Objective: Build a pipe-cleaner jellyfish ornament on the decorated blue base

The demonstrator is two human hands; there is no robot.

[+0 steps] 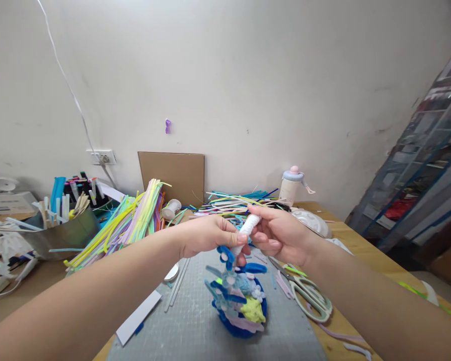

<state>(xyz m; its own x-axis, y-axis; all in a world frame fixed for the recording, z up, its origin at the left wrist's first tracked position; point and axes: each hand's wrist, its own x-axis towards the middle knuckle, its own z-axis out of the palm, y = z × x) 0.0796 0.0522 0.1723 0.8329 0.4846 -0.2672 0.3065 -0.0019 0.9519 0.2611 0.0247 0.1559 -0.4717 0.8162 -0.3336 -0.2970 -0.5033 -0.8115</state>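
Observation:
My left hand [206, 235] and my right hand [278, 233] meet above a grey cutting mat [195, 321]. Both are closed on a white fuzzy pipe-cleaner stem [247, 226], the right hand gripping its upper end, the left pinching it lower down. The stem rises from a blue pipe-cleaner craft piece [238, 296] with small blue flowers, a pale yellow-green shape and lilac strips, which hangs or rests just over the mat.
A bundle of pastel pipe cleaners [124, 223] lies at the left, more strands [233, 200] at the back. Pale green scissors [310, 293] lie right of the craft. A metal tray of pens [63, 220], a cardboard sheet [173, 175], a white bottle [291, 185] and a shelf rack [421, 165] surround the table.

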